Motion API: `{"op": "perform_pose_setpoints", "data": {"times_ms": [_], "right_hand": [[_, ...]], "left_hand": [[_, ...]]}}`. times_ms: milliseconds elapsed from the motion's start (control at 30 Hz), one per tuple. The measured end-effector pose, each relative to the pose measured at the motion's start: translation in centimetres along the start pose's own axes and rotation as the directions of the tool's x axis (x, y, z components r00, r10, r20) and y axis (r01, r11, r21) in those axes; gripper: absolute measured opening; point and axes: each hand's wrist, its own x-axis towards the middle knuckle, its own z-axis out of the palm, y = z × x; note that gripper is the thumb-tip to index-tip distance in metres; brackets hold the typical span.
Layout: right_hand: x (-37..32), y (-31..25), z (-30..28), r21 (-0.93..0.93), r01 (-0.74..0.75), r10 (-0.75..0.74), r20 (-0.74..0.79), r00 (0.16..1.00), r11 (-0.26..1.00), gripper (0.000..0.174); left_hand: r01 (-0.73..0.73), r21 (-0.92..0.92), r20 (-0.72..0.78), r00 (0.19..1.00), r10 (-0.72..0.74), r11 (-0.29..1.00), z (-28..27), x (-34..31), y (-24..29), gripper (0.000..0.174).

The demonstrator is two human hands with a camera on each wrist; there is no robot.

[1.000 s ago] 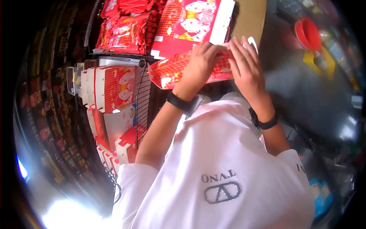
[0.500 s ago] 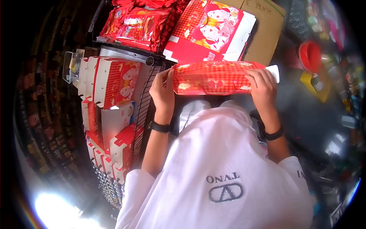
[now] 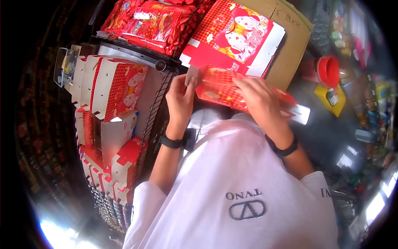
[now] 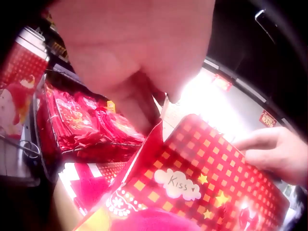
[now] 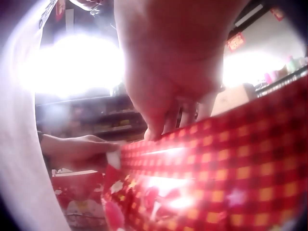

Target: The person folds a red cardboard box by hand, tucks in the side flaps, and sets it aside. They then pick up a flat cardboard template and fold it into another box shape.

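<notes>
A flattish red checked carton (image 3: 224,92) lies across the front of the body in the head view, a white flap sticking out at its right end. The left hand (image 3: 180,101) pinches the pale flap at its left end between thumb and fingers. Over the carton's upper side lie the extended fingers of the right hand (image 3: 262,101). The left wrist view shows the carton (image 4: 216,178) printed with "Kiss", below the left hand (image 4: 139,53). In the right wrist view, fingertips of the right hand (image 5: 173,67) touch the carton's top edge (image 5: 216,144).
Printed red cardboard (image 3: 238,35) lies on brown cardboard (image 3: 292,41) beyond the hands. Red packets (image 3: 153,25) fill a black basket at upper left. Folded cartons (image 3: 110,87) are stacked at left. A red container (image 3: 327,71) stands at right beside a yellow object (image 3: 331,99).
Both hands moved apart to the carton's ends, then the right hand slid inward over its upper side. The carton turned level, then its right end tipped down toward the body.
</notes>
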Motion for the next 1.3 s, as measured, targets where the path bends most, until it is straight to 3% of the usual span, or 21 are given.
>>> {"op": "perform_pose_setpoints", "data": {"times_ms": [67, 100, 233, 367, 467, 567, 600, 700, 800, 933, 967, 1000, 1133, 1200, 1300], "right_hand": [[0.2, -0.1, 2.1, -0.035, 0.03, -0.029, 0.008, 1.0, 0.999, 0.033], [0.1, 0.0, 3.0, -0.025, 0.032, -0.032, 0.002, 0.999, 0.999, 0.032], [-0.3, 0.0, 4.1, -0.039, 0.03, -0.03, 0.013, 0.999, 0.999, 0.029], [-0.5, 0.9, 4.5, -0.036, 0.039, -0.039, 0.005, 0.999, 0.999, 0.028], [-0.6, 1.0, 4.3, -0.015, 0.044, -0.044, 0.017, 0.999, 0.999, 0.029], [0.1, 0.2, 3.0, -0.091, 0.093, -0.092, 0.012, 0.996, 0.991, 0.03], [0.3, -0.2, 2.5, -0.135, 0.117, -0.117, 0.009, 0.993, 0.984, 0.03], [-0.9, -1.1, 1.5, -0.084, -0.111, 0.118, 0.082, 0.99, 0.99, 0.036], [-1.7, -0.3, 2.8, 0.023, -0.15, 0.149, 0.032, 0.988, 0.988, 0.036], [-2.4, 0.3, 3.2, 0.03, -0.091, 0.091, 0.021, 0.996, 0.995, 0.039], [-2.6, 0.4, 3.2, 0.035, -0.078, 0.077, 0.03, 0.997, 0.996, 0.039], [-2.9, 0.4, 3.1, 0.039, -0.067, 0.066, 0.037, 0.997, 0.997, 0.04], [-3.3, 0.8, 2.9, 0.001, -0.019, 0.019, 0.032, 0.999, 1.0, 0.041], [-3.7, 1.0, 3.1, -0.016, 0.007, -0.006, 0.042, 0.999, 1.0, 0.04], [-4.6, 1.2, 3.4, -0.091, 0.019, -0.026, -0.076, 0.997, 0.996, 0.039]], "left_hand": [[0.053, -0.057, 0.088, 0.995, -0.048, 0.997, 0.1, 0.0, 0.5, 0.028], [0.059, -0.222, 0.134, 0.991, -0.03, 0.973, 0.5, 0.1, -0.2, 0.031], [0.286, -0.334, 0.362, 0.919, -0.158, 0.898, 0.8, 0.4, -1.9, 0.026], [0.267, -0.285, 0.35, 0.923, -0.159, 0.921, 1.6, 0.5, -3.6, 0.035], [0.195, -0.257, 0.301, 0.947, -0.114, 0.947, 2.4, 0.2, -4.5, 0.018], [0.188, -0.277, 0.323, 0.942, -0.093, 0.942, 2.6, 0.1, -4.5, 0.042], [0.174, -0.269, 0.311, 0.947, -0.085, 0.947, 2.6, 0.2, -4.4, 0.041], [0.156, -0.233, 0.306, 0.949, -0.08, 0.96, 2.6, 0.3, -4.2, 0.038], [0.181, -0.213, 0.342, 0.934, -0.1, 0.96, 2.5, 0.6, -4.8, 0.034], [0.177, -0.293, 0.273, 0.957, -0.095, 0.94, 3.0, 0.2, -4.5, 0.021], [0.169, -0.31, 0.244, 0.965, -0.093, 0.935, 3.2, 0.0, -4.3, 0.024], [0.195, -0.3, 0.279, 0.954, -0.11, 0.934, 3.1, 0.0, -4.4, 0.021], [0.266, -0.372, 0.399, 0.911, -0.106, 0.889, 3.3, 0.3, -4.9, 0.063], [0.304, -0.429, 0.421, 0.9, -0.11, 0.85, 3.6, 0.5, -4.8, 0.076], [0.333, -0.463, 0.412, 0.901, -0.133, 0.821, 4.0, 0.8, -4.3, 0.084]]}}
